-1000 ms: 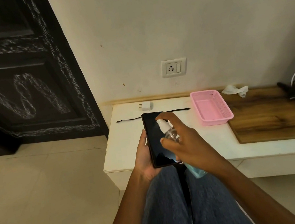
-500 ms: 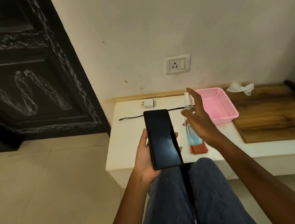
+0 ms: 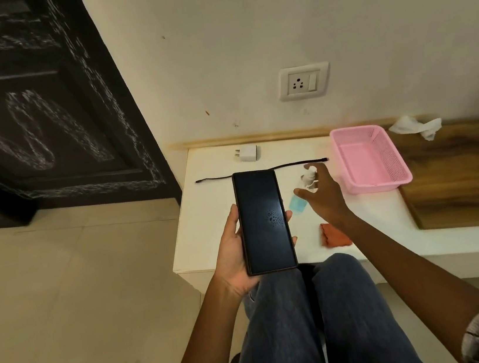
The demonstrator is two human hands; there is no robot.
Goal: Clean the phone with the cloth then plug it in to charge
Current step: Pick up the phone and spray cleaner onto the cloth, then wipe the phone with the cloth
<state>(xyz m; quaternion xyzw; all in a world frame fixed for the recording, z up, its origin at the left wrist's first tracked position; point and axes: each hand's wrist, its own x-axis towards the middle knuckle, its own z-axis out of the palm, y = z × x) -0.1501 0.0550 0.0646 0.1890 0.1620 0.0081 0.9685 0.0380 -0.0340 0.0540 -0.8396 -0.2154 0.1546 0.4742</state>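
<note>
My left hand [image 3: 232, 254] grips a black phone [image 3: 263, 221] upright over my lap, screen up, with spray droplets near its middle. My right hand [image 3: 325, 197] is over the white table [image 3: 203, 217], its fingers spread loosely round a small spray bottle [image 3: 298, 202] of blue liquid that stands there. An orange cloth [image 3: 333, 234] lies on the table just below that wrist. A black cable [image 3: 297, 164] stretches across the table behind the phone, and a white charger adapter [image 3: 248, 153] lies beyond it. A wall socket [image 3: 304, 81] sits above the table.
A pink basket [image 3: 370, 159] stands right of the bottle. A wooden board [image 3: 462, 180] covers the table's right part, with a crumpled white tissue [image 3: 415, 127] at its back. A dark door [image 3: 36, 102] is at the left. My knees are under the table's front edge.
My right hand carried the spray bottle from over the phone to the table and loosened its fingers. The phone screen now shows droplets. The left hand kept the phone in place.
</note>
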